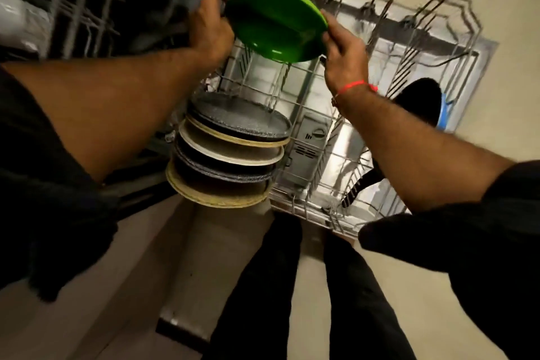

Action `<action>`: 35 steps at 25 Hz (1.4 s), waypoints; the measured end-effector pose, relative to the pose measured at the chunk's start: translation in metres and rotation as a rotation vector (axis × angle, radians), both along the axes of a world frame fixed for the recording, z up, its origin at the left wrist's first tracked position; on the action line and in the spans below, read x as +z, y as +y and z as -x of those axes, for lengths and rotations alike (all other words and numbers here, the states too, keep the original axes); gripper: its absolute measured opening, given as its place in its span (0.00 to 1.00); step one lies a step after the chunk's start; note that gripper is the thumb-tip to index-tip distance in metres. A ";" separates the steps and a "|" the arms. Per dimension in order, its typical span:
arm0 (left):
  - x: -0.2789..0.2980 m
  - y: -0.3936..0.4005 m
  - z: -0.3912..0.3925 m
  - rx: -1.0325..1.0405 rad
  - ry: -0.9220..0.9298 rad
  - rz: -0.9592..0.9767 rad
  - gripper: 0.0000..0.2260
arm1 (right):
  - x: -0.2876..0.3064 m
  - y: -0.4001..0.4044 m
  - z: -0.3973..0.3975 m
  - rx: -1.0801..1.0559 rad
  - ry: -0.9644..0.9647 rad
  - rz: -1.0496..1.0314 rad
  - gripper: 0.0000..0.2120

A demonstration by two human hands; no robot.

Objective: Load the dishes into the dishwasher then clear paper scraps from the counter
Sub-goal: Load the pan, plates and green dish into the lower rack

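Note:
A green plate [274, 20] is held tilted above the pulled-out lower dishwasher rack [377, 73]. My left hand [209, 29] grips its left rim and my right hand [344, 50] pinches its right rim. Several plates [233, 149], dark speckled, cream and white, stand on edge in the rack's near-left tines below the green plate. The counter and any paper scraps are out of sight.
A black utensil [418, 99] with a blue part lies at the rack's right side. The upper rack [79, 3] juts out dark at top left. The open dishwasher door [350, 131] lies under the rack. My legs [306, 286] stand on the beige floor below.

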State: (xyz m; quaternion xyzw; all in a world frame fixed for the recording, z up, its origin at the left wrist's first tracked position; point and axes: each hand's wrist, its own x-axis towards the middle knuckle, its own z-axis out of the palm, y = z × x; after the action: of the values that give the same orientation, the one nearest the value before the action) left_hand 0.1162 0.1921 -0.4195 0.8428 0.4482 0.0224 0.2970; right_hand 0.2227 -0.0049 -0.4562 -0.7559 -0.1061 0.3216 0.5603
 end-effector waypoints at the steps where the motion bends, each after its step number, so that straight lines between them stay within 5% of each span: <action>1: -0.009 0.005 -0.004 -0.014 -0.018 0.022 0.19 | -0.013 0.004 0.001 0.000 0.005 -0.008 0.21; 5: -0.033 0.017 -0.015 0.031 0.002 0.116 0.25 | -0.032 0.020 0.006 -0.006 0.019 -0.047 0.20; 11: -0.033 0.030 0.006 0.088 -0.169 0.034 0.10 | -0.025 0.016 0.019 0.079 -0.159 -0.111 0.20; 16: -0.038 0.022 0.040 0.023 -0.146 -0.030 0.08 | -0.017 -0.001 0.028 0.176 -0.404 -0.101 0.19; 26: -0.063 0.018 0.044 0.063 0.183 0.018 0.13 | -0.046 -0.011 0.050 0.269 -0.227 0.142 0.21; 30: -0.060 0.003 0.053 0.070 0.272 0.061 0.27 | -0.047 -0.023 0.064 0.317 -0.128 0.267 0.27; 35: -0.021 -0.028 0.050 0.133 0.264 0.045 0.36 | -0.013 -0.038 0.072 0.202 -0.046 0.182 0.30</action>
State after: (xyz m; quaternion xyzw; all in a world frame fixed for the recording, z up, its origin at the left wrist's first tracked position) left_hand 0.0662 0.1646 -0.4403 0.8000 0.5387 -0.0788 0.2521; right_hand 0.1509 -0.0428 -0.4695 -0.7963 -0.1648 0.3670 0.4517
